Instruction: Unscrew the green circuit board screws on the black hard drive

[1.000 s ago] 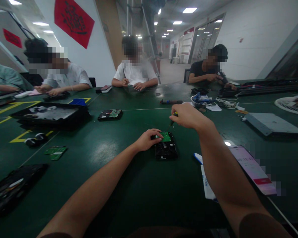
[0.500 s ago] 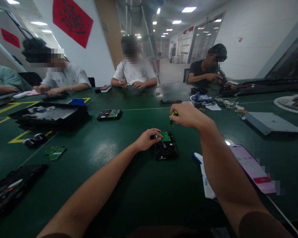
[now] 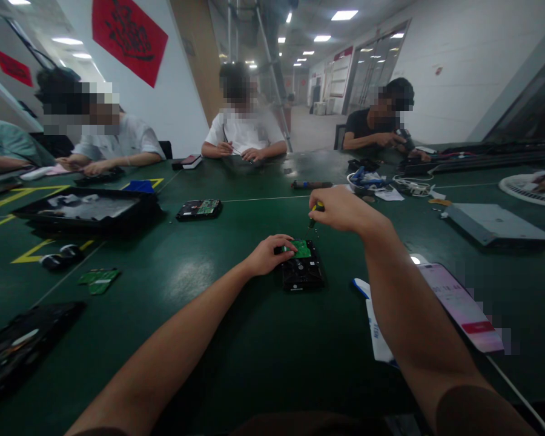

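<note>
A black hard drive (image 3: 302,275) with a green circuit board (image 3: 303,248) at its far end lies on the dark green table in front of me. My left hand (image 3: 275,253) grips the drive's left side, its fingertips resting over the board. Above the drive's far edge, my right hand (image 3: 336,209) is closed around a small screwdriver (image 3: 317,207) with a yellow and dark handle. The screwdriver points down towards the board's far end. Its tip is too small to make out. Tiny bits, possibly screws, lie just beyond the drive.
Another hard drive (image 3: 198,209) lies further back, near a black tray (image 3: 86,209). Loose circuit boards (image 3: 99,280) and a dark drive part (image 3: 25,345) are at left. A phone (image 3: 461,306), a white-blue packet (image 3: 378,333) and a grey metal box (image 3: 499,224) are at right. Co-workers sit opposite.
The view has shifted slightly. My hands stay almost in place on the hard drive and the screwdriver. Opposite, a co-worker's hand has moved a little.
</note>
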`<action>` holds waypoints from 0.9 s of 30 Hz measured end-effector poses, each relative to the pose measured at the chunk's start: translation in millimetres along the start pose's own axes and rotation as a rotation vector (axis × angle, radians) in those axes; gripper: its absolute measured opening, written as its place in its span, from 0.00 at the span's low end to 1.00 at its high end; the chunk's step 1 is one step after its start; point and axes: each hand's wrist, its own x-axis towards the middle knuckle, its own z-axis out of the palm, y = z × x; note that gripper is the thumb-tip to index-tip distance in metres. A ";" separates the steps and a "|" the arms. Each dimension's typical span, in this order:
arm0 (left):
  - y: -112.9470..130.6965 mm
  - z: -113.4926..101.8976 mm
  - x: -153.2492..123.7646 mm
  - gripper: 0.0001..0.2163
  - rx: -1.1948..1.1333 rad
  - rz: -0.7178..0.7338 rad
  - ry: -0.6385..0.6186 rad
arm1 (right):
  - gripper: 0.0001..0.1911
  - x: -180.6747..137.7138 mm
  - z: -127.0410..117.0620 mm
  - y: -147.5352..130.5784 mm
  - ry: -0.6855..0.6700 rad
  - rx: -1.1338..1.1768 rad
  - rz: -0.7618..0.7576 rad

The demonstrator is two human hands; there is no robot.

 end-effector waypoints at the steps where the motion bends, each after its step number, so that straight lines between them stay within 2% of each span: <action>1: -0.6 0.2 0.1 0.08 -0.001 0.000 0.000 | 0.08 0.1 0.2 0.2 0.000 -0.001 -0.016; 9: -3.1 1.3 0.3 0.08 -0.005 0.007 -0.003 | 0.11 2.3 2.2 0.7 -0.009 0.090 -0.129; 15: -1.5 0.6 0.3 0.08 -0.003 0.007 -0.003 | 0.16 2.6 -2.1 -7.7 -0.038 0.191 -0.161; 27: 1.2 -0.1 -0.6 0.08 0.002 -0.015 0.001 | 0.13 1.7 -0.7 -4.1 0.015 0.190 -0.050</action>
